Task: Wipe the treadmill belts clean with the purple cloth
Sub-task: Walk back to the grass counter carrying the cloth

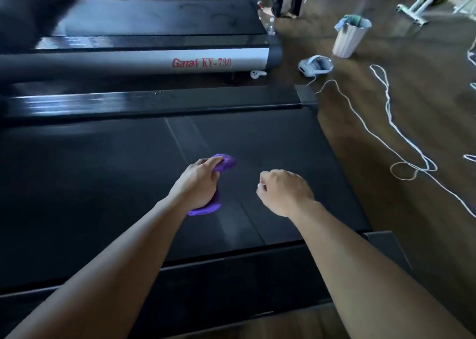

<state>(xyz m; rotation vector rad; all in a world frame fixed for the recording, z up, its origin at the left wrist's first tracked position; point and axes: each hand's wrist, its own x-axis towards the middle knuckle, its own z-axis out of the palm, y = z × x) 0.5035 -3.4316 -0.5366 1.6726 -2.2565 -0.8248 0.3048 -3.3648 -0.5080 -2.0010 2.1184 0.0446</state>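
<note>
Over the near treadmill belt (103, 184) both bare forearms reach forward. The left hand (199, 184) grips the purple cloth (226, 164), fingers and thumb curled round it so that it is bunched into a wad. One end pokes out past the fingertips and the other shows under the heel of the palm. The wad appears to lie against the belt's dark surface, near its middle. Bunching it this way likely gives a firm pad to press and drag, not a loose sheet that would fold over.

The right hand (283, 191) hangs just beside it over the belt, fingers curled into a fist with nothing visible in it. It seems kept clear so the cloth can sweep freely.

Pale streaks on the belt suggest wiping is under way here. The second treadmill belt (154, 16), beyond the side rail marked Gaias KY-730 (201, 62), probably waits its turn.

A white ribbed bin (347, 39), a headset (315, 65) and a loose white cable (401, 137) lie on the wooden floor, well apart from the work.
</note>
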